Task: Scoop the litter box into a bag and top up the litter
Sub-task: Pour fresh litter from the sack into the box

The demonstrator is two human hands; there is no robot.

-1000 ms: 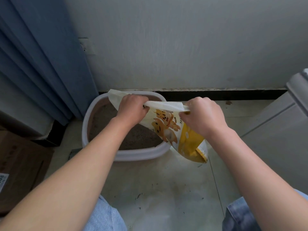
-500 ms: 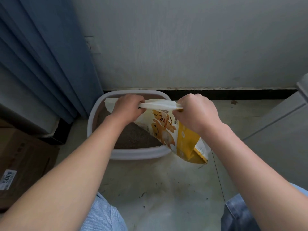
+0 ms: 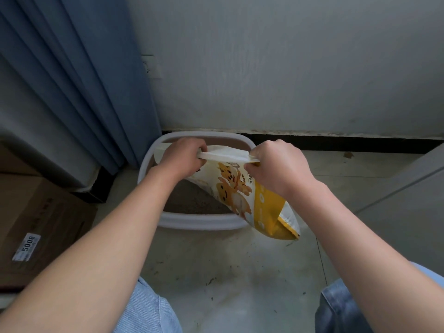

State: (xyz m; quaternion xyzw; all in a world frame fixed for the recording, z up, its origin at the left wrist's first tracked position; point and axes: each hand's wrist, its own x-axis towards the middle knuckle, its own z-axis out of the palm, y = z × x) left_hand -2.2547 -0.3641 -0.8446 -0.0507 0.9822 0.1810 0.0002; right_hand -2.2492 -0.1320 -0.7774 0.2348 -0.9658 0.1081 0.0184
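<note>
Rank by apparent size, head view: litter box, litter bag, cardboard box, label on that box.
1. litter box
2. litter bag, close to it, so unsure
3. cardboard box, cropped by the frame and nearer the camera, so unsure
4. label, clearly smallest

Yellow-and-white litter bag (image 3: pixel 242 188) with orange striped cats; white-rimmed litter box (image 3: pixel 199 221); blue curtain (image 3: pixel 79 68).

Speckled floor (image 3: pixel 228 272) — litter box (image 3: pixel 199 218), cardboard box (image 3: pixel 43 224) on it
</note>
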